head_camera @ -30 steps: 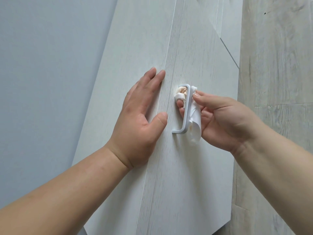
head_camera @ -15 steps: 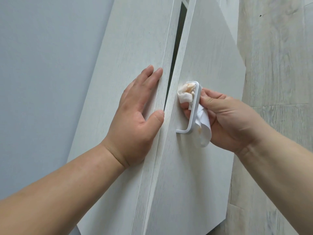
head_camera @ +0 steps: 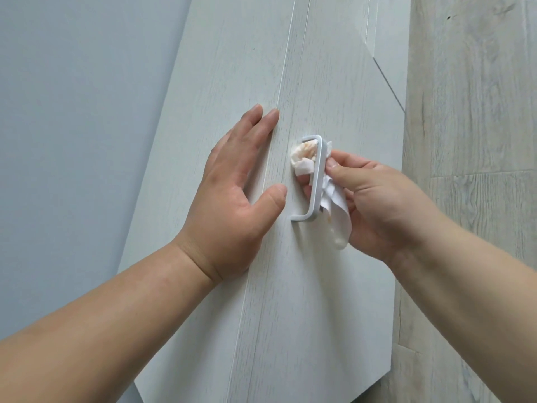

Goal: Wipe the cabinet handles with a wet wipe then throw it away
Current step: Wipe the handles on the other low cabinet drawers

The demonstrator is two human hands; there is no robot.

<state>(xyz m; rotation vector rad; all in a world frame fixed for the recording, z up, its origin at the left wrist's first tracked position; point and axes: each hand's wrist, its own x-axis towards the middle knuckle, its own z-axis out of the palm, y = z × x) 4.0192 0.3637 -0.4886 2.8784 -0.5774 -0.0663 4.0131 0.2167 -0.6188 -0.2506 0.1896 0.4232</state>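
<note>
Still wiping: handle half done, door shut again

The wiping step is in hand. The right grip (head_camera: pixel 377 199) has its fingers curled behind the handle (head_camera: pixel 316 181) and its thumb pressed on the front, pinching the wet wipe (head_camera: pixel 303 157) around the bar. The wipe is bunched and stained at the handle's 12 o'clock end, and a loose tail hangs toward 5 o'clock. At 9 o'clock of the handle, the left grip (head_camera: pixel 232 193) lies flat with fingers straight, holding nothing and bracing the left door (head_camera: pixel 218 82).

Next, the wipe probably needs drawing down the bar toward 6 o'clock, the lower bend included. That calls for steady pressure, without tugging the right door (head_camera: pixel 319 286) open. Binning comes later, and no bin is in view.

Half a second ago the right door stood ajar, with a dark gap beside the left thumb. Now both doors sit flush. The wipe remains at the top of the handle.
</note>
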